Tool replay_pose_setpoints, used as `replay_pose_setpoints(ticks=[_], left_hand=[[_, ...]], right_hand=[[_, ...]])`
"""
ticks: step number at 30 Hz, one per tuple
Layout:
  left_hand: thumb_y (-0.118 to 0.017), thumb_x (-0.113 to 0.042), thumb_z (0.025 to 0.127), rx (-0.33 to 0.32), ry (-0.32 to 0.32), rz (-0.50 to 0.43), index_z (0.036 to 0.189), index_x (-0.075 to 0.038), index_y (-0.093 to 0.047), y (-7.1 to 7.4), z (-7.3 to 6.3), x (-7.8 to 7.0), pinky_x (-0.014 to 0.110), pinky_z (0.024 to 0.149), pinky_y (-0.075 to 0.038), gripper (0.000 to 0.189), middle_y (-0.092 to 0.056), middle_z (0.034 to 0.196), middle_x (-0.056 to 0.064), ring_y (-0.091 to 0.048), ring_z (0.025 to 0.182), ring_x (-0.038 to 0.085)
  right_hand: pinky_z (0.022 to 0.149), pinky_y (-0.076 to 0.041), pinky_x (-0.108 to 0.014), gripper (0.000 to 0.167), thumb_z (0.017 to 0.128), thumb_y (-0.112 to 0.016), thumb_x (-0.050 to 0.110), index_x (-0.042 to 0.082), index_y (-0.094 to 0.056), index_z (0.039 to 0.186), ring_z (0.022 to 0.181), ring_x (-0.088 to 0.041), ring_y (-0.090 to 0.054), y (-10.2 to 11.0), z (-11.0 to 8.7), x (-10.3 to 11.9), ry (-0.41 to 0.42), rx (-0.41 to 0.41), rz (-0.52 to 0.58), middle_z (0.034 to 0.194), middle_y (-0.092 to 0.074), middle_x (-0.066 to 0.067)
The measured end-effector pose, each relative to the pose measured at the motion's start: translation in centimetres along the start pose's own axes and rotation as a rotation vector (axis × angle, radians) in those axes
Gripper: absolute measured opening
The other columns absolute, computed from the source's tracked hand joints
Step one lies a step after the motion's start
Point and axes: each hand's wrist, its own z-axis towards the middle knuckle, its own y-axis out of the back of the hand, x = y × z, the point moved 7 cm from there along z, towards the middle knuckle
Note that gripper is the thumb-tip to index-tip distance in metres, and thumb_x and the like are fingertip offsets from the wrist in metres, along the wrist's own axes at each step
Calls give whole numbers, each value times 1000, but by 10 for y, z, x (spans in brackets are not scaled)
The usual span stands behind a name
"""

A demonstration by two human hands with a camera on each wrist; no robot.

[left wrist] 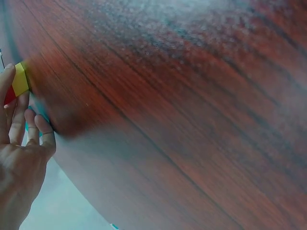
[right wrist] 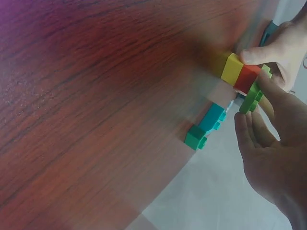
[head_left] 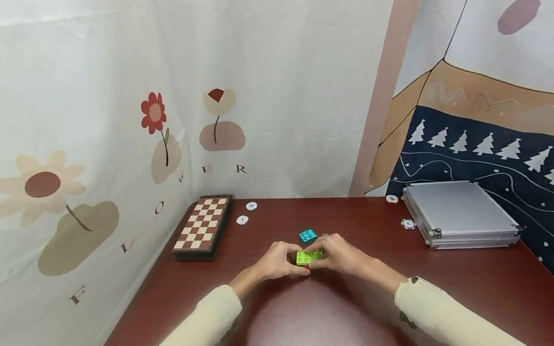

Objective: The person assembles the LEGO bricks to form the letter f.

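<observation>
My left hand (head_left: 275, 261) grips a stack of toy building bricks, a yellow brick (right wrist: 232, 68) under a red brick (right wrist: 247, 78). On top of the red one sits a lime green brick (head_left: 302, 259), studs upward, pinched between the thumb and fingers of my right hand (head_left: 341, 254). Whether it is fully pressed down cannot be told. Just behind the hands, a blue brick (head_left: 308, 235) lies on the table, with a darker green brick (right wrist: 194, 138) beside it. In the left wrist view, the yellow brick (left wrist: 20, 80) shows at the left fingertips.
A checkered chessboard box (head_left: 203, 227) lies at the table's left edge, two poker chips (head_left: 242, 220) beside it. A silver case (head_left: 461, 214) stands back right, near two more chips (head_left: 408, 224). Printed curtains (head_left: 284, 86) hang along the table's left and back edges.
</observation>
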Motion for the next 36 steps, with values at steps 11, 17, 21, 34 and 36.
replay_pose_setpoints(ticks=[11, 17, 21, 34, 36], left_hand=[[-92, -26, 80, -20, 29, -35, 109, -13, -77, 5, -3, 4, 23, 61, -53, 35, -72, 83, -6, -63, 65, 5], [-92, -27, 81, -27, 48, -15, 112, -12, -75, 7, -3, 7, 23, 65, -53, 38, -71, 85, -7, -63, 71, 5], [-91, -26, 81, -30, 63, -6, 113, -13, -74, 8, -5, 8, 24, 66, -53, 39, -70, 86, -8, -62, 71, 6], [-91, -30, 80, -38, 51, 30, 118, -12, -75, 10, -6, 8, 24, 70, -52, 45, -72, 89, -7, -62, 77, 6], [-91, -30, 80, -40, 45, 18, 119, -12, -75, 12, -7, 7, 24, 70, -53, 46, -73, 90, -5, -63, 77, 6]], right_hand=[[80, -61, -42, 28, 90, -82, 10, -3, -77, 114, 96, -32, -73, 33, -4, -29, -29, -118, 16, 109, -76, -17], [84, -60, -40, 28, 91, -80, 6, -2, -76, 117, 103, -26, -72, 39, -7, -59, -132, -125, -60, 113, -76, -13], [89, -59, -43, 33, 91, -80, 8, -2, -74, 122, 109, -28, -71, 34, -7, -73, -202, -92, -60, 117, -75, -14], [92, -57, -45, 39, 91, -82, 14, -4, -72, 125, 106, -24, -69, 15, 2, -85, -233, -64, -47, 119, -74, -16], [91, -58, -44, 38, 91, -82, 15, -2, -73, 123, 105, -23, -69, 14, 2, -85, -240, -67, -54, 117, -75, -15]])
